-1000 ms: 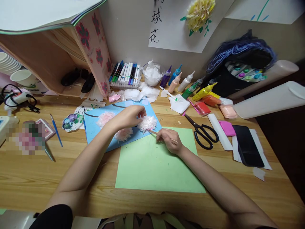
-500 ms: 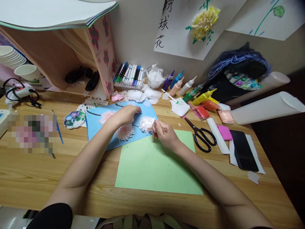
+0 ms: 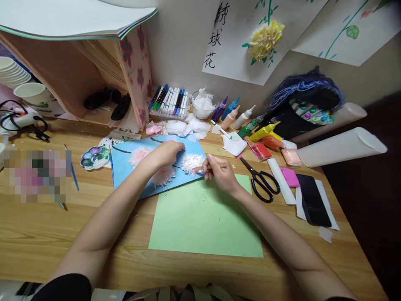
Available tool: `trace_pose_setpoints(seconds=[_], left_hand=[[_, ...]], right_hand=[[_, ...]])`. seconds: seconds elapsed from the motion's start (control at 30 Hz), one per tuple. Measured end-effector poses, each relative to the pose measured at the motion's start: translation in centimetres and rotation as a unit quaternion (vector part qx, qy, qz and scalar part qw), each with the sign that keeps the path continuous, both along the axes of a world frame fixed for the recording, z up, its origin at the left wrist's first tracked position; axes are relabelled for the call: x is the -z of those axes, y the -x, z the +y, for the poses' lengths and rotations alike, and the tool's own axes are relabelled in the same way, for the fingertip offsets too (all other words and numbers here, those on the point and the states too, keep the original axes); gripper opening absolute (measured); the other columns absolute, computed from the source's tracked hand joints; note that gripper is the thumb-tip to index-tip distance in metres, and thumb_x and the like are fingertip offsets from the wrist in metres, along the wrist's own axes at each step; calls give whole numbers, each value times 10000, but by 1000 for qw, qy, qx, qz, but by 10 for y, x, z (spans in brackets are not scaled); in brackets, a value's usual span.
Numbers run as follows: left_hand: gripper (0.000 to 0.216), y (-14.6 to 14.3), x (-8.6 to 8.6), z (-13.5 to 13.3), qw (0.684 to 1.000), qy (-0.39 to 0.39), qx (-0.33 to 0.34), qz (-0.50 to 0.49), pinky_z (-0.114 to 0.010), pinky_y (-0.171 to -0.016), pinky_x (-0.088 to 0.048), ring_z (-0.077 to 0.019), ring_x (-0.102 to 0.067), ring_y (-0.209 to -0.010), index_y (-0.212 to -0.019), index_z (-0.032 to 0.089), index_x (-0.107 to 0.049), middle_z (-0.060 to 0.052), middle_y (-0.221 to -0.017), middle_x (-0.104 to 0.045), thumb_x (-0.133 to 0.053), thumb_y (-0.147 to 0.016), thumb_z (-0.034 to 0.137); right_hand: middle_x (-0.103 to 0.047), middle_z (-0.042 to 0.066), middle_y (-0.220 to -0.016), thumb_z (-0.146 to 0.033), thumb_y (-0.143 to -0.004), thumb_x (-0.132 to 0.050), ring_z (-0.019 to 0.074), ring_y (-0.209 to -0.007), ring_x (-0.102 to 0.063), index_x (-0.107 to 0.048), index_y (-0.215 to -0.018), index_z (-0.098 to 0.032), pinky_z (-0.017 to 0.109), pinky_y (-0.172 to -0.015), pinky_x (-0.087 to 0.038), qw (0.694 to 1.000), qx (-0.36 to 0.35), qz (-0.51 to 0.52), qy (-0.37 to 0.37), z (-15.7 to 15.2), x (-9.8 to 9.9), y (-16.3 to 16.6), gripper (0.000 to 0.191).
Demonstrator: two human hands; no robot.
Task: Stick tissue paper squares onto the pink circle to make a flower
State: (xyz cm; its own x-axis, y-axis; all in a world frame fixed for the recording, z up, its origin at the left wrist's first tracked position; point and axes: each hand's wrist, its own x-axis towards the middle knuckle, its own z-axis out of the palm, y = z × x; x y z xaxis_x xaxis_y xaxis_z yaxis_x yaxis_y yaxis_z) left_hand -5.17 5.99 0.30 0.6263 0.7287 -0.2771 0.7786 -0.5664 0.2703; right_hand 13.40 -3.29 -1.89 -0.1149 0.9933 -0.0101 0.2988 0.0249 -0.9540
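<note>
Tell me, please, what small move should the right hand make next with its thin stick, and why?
Probably ease the stick tip a little further left into the white tissue flower: the right hand holds it at the flower's edge, while the left hand rests on the blue paper.

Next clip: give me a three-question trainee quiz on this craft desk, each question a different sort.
1. True or false: the right hand holds a thin stick.
2. The left hand rests on which sheet? A) green sheet B) blue sheet C) white poster
3. Fill in: the scissors lie to the ____ of the green sheet.

Key:
1. True; its pink tip is at the white paper flower.
2. B, the blue sheet.
3. Right.
</note>
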Motion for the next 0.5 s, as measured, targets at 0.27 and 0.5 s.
trace_pose_setpoints(seconds=[0.27, 0.5], left_hand=[[578, -1, -2, -2, 1000, 3, 2, 10, -261, -890, -430, -184, -570, -1087, -1184, 164, -563, -70, -1177, -632, -377, -688, -66], [559, -1, -8, -5, 1000, 0, -1, 28, -256, -861, -435, -178, -574, -1065, -1183, 167, -557, -68, -1178, -629, -374, -708, -64]], right_hand=[[-521, 16, -567, -238, -955, -256, 128, -527, -473, -503, -674, -192, 263, -540, -384, 944, -95, -95, -300, -27, 32, -17, 376], [-478, 3, -532, -194, -942, -250, 122, -492, -434, -485, -658, -200, 251, -508, -367, 934, -71, -66, -344, -33, 36, -17, 369]])
